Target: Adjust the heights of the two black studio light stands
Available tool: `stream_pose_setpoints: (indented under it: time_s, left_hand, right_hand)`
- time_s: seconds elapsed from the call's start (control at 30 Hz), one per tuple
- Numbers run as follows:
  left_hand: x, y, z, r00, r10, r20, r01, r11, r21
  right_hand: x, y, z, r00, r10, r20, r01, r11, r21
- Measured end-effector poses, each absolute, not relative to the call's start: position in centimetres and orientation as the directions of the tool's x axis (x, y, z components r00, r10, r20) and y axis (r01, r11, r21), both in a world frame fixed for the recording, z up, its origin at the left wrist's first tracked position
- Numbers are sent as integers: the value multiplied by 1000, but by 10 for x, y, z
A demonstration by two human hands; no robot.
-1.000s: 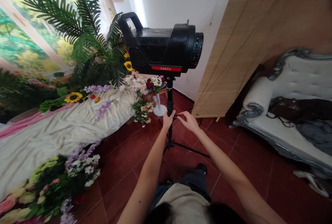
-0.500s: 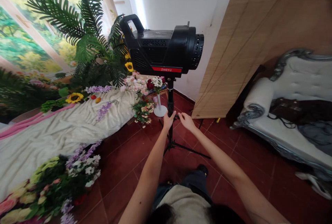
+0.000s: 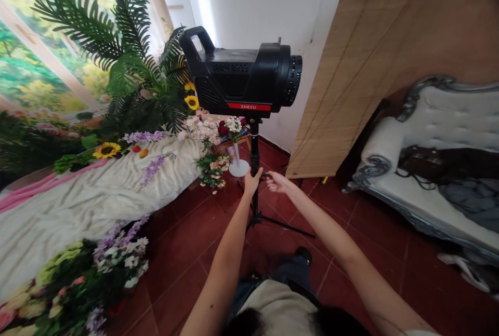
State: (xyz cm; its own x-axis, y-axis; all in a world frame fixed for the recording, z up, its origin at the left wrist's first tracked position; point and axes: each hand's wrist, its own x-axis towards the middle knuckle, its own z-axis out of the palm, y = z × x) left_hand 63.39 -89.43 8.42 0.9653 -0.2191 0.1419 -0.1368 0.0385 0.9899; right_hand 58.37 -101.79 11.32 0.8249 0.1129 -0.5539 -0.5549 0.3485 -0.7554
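Your right hand (image 3: 278, 181) has rolled over, pinching the knob (image 3: 265, 175); keep your left hand (image 3: 252, 180), gripping the stand (image 3: 254, 147), firm while turning.

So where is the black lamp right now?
In the head view, above centre, the black lamp sits atop the stand, right of the palm leaves; the left hand grips the stand below.
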Motion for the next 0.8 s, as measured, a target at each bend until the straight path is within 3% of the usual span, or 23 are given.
stream_pose_setpoints:
  time_s: [0.17, 0.37, 0.63, 0.7, 0.8]
  left_hand:
    - [637, -894, 83, 962, -237, 137, -130, 44, 991]
    - [641, -889, 88, 948, -286, 139, -130, 50, 990]
    - [632, -888, 90, 938, -340, 75, -49, 85, 995]
    - [625, -889, 96, 948, -302, 101, -76, 94, 993]
    - [609, -882, 101, 954, -256, 158, -132, 116, 984]
  right_hand:
    - [582, -1026, 121, 760, 313, -569, -644, 478, -597]
    - [557, -1009, 114, 869, 148, -472, -443, 657, -610]
    - [448, -953, 65, 793, 103, -601, -396, 836, -379]
    - [414, -939, 51, 752, 38, -658, -407, 812, -418]
    - [364, -923, 31, 720, -146, -678, -419, 688, -593]
